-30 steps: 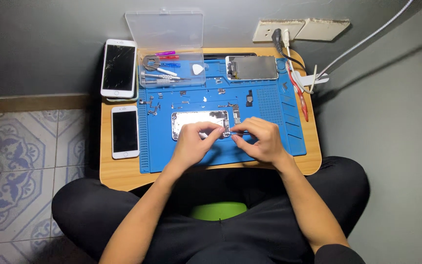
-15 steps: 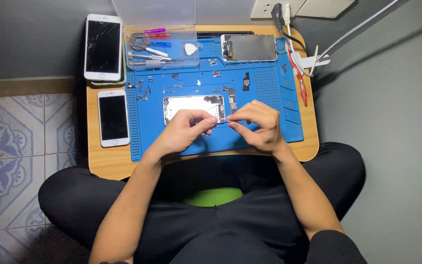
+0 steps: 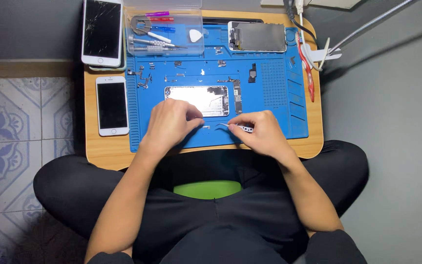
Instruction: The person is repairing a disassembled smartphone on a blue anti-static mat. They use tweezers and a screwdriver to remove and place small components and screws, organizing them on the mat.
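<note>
Tiled floor (image 3: 6,146) on the left, two phones (image 3: 112,105) beside the blue mat (image 3: 279,98) on the wooden desk (image 3: 103,154). Left hand (image 3: 169,124), grip loosely curled, touches the opened phone (image 3: 196,98); right hand (image 3: 264,134) pinches tweezers (image 3: 233,126); grey wall (image 3: 391,98) right.

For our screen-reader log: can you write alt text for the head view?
Seen from above, a seated person's left hand rests beside an opened phone chassis on a blue repair mat, while the right hand holds tweezers. A tool tray and two intact phones lie nearby.
</note>
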